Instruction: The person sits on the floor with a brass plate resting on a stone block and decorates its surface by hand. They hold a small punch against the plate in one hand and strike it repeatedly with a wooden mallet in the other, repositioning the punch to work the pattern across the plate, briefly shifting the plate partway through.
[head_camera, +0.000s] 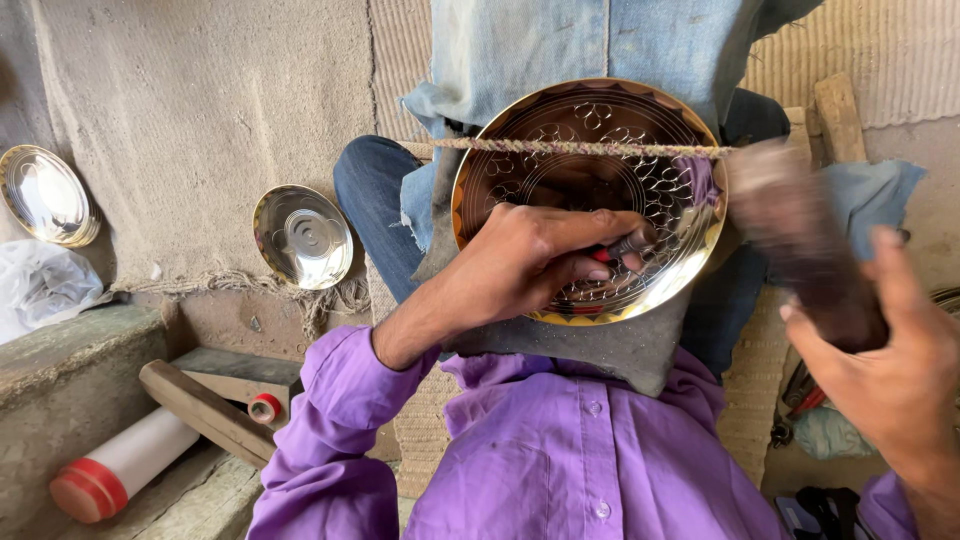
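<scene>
My left hand (530, 265) lies across the near half of the brass plate (590, 200), fingers curled tight around a small punch tool (620, 247) with a red band on its shaft; its tip rests on the plate's engraved face, right of centre

My right hand (890, 360) is at the right edge of the scene, fingers wrapped around the handle of a dark mallet (800, 235). The mallet head is blurred, up beside the plate's right rim; whether it touches the rim I cannot tell

Plate stands tilted toward me, propped on a dark grey pad (620, 350) over my lap. Face is cut with rings and petal-like loops, rim bright gold. A twisted cord (580, 147) runs taut left to right across the upper part of the plate

My purple shirt (560, 450) fills the near middle, left sleeve pushed back at the wrist. Blue denim cloth (560, 40) sits just behind the plate, on the far side

Far left: two more shiny metal plates lean against a coarse cloth wall, one (302, 235) near the denim knee, the other (45, 195) at the scene's left edge. Near left: a white cylinder with a red cap (120, 465) lies on the stone ledge beside a wooden block (205, 410), and a small red-and-white spool (265, 407) sits just right of the block
</scene>
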